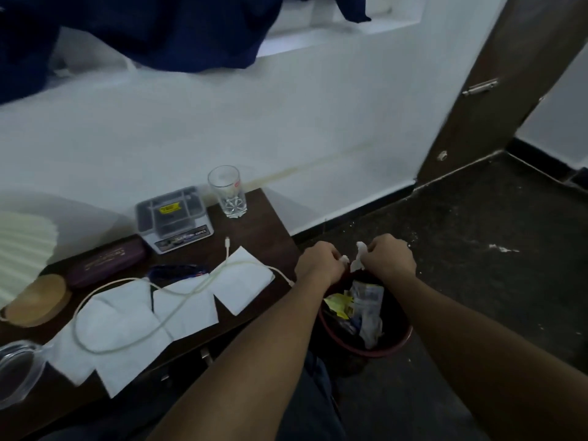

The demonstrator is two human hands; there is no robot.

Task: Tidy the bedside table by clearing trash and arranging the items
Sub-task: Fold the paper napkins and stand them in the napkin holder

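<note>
Both my hands hover over a dark red trash bin [399,343] on the floor, right of the bedside table [261,224]. My left hand [318,261] pinches a small scrap of white tissue [344,258]. A larger crumpled white tissue [359,256] is gripped in my right hand [391,257]. The bin holds wrappers and crumpled paper [366,310]. On the table lie several flat white tissues [178,307] with a white charging cable [127,313] looped across them.
A drinking glass [227,192], a grey box [173,216], a purple case [108,261], a blue wrapper [178,271], a round wooden disc [38,299] and a clear container [16,370] stand on the table. A wooden door [496,90] is at right. Dark cloth [143,30] hangs above.
</note>
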